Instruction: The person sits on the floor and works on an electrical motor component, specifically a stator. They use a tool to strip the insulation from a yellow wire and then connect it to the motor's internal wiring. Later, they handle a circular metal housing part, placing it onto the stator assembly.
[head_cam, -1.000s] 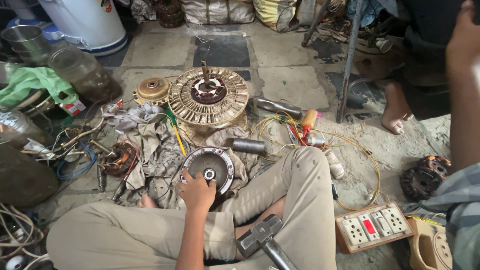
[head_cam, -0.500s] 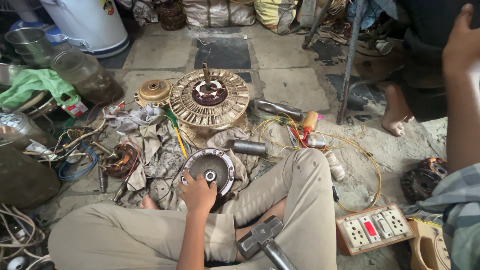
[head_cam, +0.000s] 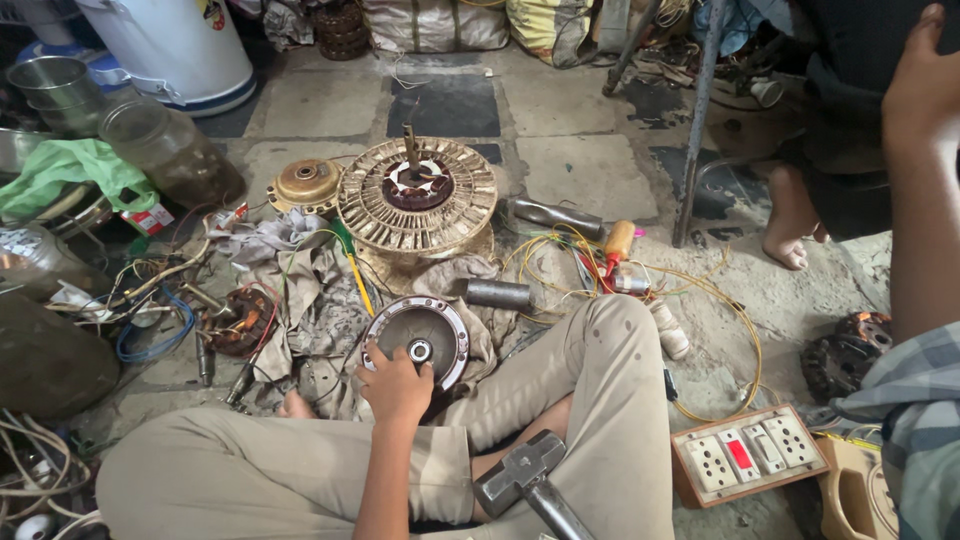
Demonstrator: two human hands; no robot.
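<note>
My left hand [head_cam: 395, 385] lies on a round grey metal motor cover [head_cam: 420, 335] with a bearing at its centre. The fingers grip its near rim. The cover sits on dirty rags [head_cam: 310, 300] just past my crossed legs in khaki trousers. A hammer [head_cam: 520, 470] has its head resting between my legs, and its handle runs off the bottom edge. My right hand is out of view. Beyond the cover stands a large brass-coloured motor rotor [head_cam: 415, 205] with a shaft sticking up.
A metal sleeve [head_cam: 497, 293], screwdrivers and yellow wires [head_cam: 700, 300] lie around. A switchboard box [head_cam: 750, 455] sits at the right. Another person's raised arm [head_cam: 925, 180] and bare foot [head_cam: 790, 245] are at the right. A glass jar [head_cam: 170, 155] and a white drum [head_cam: 170, 45] stand at the left.
My left hand stays on the cover. The other person's raised hand at the right has shifted slightly.
</note>
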